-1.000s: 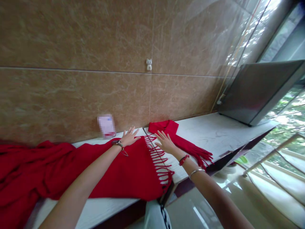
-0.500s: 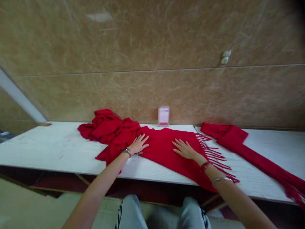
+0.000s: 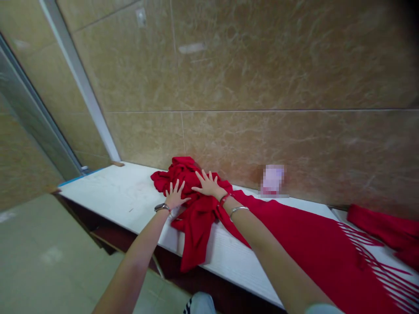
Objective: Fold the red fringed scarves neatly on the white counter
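Observation:
A red fringed scarf (image 3: 304, 231) lies along the white tabletop, its right part spread flat and its left part bunched in a heap. My left hand (image 3: 175, 195), fingers spread, is at the front of the bunched cloth. Just right of it, my right hand (image 3: 209, 185) reaches over the heap with its fingers apart. Both hands look open, palms down, at the crumpled folds; whether they press on the cloth I cannot tell. One end of the cloth hangs over the table's front edge. The fringe fans out at the lower right.
Another red scarf (image 3: 386, 226) lies at the far right, partly out of frame. A blurred-out card or small box (image 3: 273, 179) leans on the tiled wall (image 3: 229, 144) behind the white table (image 3: 121, 196). Dark open shelving runs beneath the tabletop.
My view has turned left. Both hands have moved left from the flat part of the scarf to the bunched heap, the right hand farthest, now close beside the left.

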Demonstrator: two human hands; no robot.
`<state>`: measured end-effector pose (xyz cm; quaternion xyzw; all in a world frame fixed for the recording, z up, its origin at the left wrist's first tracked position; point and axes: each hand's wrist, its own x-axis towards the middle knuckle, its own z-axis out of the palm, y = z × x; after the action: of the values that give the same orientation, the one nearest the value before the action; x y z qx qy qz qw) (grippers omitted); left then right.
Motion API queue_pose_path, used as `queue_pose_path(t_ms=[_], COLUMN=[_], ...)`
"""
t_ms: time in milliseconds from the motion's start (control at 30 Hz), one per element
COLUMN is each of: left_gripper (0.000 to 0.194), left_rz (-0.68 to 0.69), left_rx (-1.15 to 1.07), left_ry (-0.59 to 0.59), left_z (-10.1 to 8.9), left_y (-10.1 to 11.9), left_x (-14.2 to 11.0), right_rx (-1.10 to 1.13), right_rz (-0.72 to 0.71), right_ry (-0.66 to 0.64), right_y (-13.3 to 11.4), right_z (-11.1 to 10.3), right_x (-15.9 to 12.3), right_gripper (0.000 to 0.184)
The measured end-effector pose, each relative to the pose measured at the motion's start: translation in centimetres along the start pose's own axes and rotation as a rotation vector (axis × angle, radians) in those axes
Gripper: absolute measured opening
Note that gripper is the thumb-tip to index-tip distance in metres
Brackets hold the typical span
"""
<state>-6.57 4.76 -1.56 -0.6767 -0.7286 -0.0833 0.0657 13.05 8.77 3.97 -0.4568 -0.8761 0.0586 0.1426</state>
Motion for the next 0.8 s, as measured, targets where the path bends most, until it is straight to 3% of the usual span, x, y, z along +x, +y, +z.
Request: queue_pose_path(t_ms=[67,200,400,800], left_gripper=[0.088,0.088,0.086,0.074], left_rz=[-0.009,-0.040,-0.084,-0.046], left_rx=[-0.003,-0.056,-0.042,-0.010], left_ry=[-0.017,-0.058,-0.024,0.086], left_z=[1.2,2.3,3.7,5.8], left_y=[-1.1,-4.4,-9.9,-17.3], left_x=[0.4,2.1,5.7,11.5], right_rx=[-0.018,-0.014,0.032,0.053], right_rz=[0.012,0.090,0.017,-0.052], right_ry=[-0.119,-0.291,-0.163,-0.031], right_y=[-1.6,-2.1,-3.3,-6.0], right_z=[2.3,6.7,10.5,13.8], right_x=[2.9,6.6,11.3,18.1], right_gripper=[0.088,0.095,0.084,0.075])
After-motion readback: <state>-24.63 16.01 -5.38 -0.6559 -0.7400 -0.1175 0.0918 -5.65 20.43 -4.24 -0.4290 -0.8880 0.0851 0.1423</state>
